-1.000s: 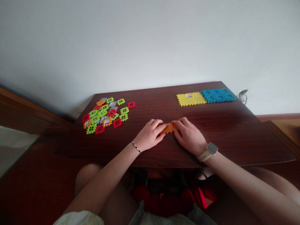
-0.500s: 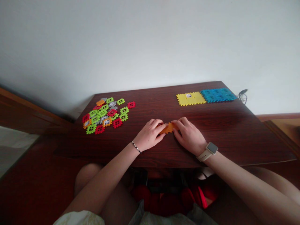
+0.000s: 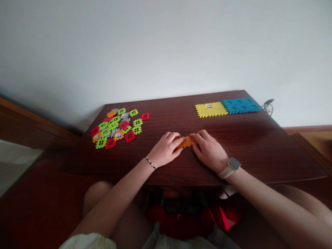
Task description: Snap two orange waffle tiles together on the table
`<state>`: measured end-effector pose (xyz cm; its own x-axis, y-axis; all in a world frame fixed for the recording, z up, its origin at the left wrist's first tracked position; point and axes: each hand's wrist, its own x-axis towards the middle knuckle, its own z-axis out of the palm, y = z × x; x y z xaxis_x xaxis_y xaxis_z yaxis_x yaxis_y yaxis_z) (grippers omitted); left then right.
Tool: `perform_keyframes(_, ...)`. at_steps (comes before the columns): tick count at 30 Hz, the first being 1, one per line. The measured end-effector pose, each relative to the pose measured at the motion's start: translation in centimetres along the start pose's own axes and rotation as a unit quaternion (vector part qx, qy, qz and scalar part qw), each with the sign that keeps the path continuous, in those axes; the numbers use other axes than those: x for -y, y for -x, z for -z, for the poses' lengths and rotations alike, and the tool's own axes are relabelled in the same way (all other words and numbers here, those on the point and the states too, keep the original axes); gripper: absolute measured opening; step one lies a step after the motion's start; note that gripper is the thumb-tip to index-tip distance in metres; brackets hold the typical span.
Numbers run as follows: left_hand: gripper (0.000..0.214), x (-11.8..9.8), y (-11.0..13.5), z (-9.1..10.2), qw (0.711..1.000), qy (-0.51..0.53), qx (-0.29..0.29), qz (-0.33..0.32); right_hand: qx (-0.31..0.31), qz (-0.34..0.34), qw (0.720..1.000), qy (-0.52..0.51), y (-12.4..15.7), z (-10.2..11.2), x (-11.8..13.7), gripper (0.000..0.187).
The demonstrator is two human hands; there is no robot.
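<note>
At the near middle of the table, orange interlocking tiles (image 3: 187, 141) with notched edges lie between my two hands. My left hand (image 3: 167, 148) pinches the left end, thumb and fingers closed on it. From the other side my right hand (image 3: 208, 148) grips the right end the same way. The fingers cover much of the orange plastic, so I cannot tell whether it is one tile or two joined ones. A beaded bracelet (image 3: 150, 163) circles my left wrist, and a watch (image 3: 234, 164) my right.
Several loose green, red, grey and orange tiles (image 3: 112, 124) are heaped at the left of the brown table (image 3: 168, 117). A joined yellow panel (image 3: 215, 110) and blue panel (image 3: 241, 105) lie at the back right. A dark cable (image 3: 269, 103) hangs beyond the right edge, near the wall.
</note>
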<state>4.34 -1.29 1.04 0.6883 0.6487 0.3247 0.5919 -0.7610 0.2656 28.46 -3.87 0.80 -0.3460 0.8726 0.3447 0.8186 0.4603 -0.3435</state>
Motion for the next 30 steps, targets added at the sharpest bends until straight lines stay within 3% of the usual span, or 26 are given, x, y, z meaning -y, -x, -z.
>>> perform_keyframes(30, 0.039, -0.09, -0.07, 0.09, 1.0, -0.003, -0.002, -0.002, 0.005, -0.001, 1.0, 0.007, -0.06, 0.19, 0.28, 0.028)
